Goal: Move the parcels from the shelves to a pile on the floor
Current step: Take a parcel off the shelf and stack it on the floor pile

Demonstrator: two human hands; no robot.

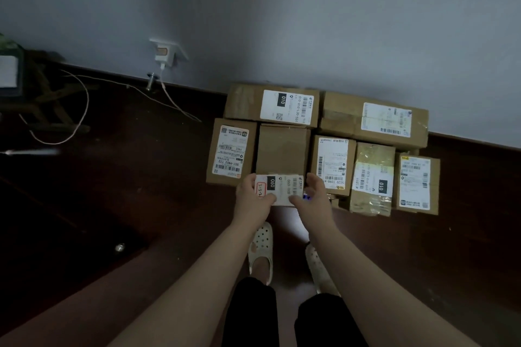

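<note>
Wall (pixel 282 8): grey, rising behind the plain box (pixel 282 146).
Floor (pixel 141 191): dark wood, under the plain box and all round it.
Long box (pixel 344 118): behind and to the right of the plain box, against the wall.
010 box (pixel 272 105): directly behind the plain box, touching it.
Left box (pixel 231 151): labelled, tight against the plain box's left side.
Right box (pixel 332 162): against its right side, with a taped box (pixel 372 177) and an end box (pixel 417 184) further right.
Wooden stand (pixel 42 98): well to the left of the plain box.
Cable (pixel 84 110): pale, looping over the floor left of the plain box, up to a charger (pixel 163 55) in the wall.
Slippers (pixel 260 251): nearer than the plain box, under the forearms.
Small parcel (pixel 280 189): white-labelled, over the plain box's near edge. I cannot tell whether it is resting there or lifted.
Left hand (pixel 251 196): grips the small parcel's left end, thumb on the label.
Right hand (pixel 313 197): grips its right end, fingers curled over the far edge.
In the way: neighbours hem the plain box on three sides.
</note>
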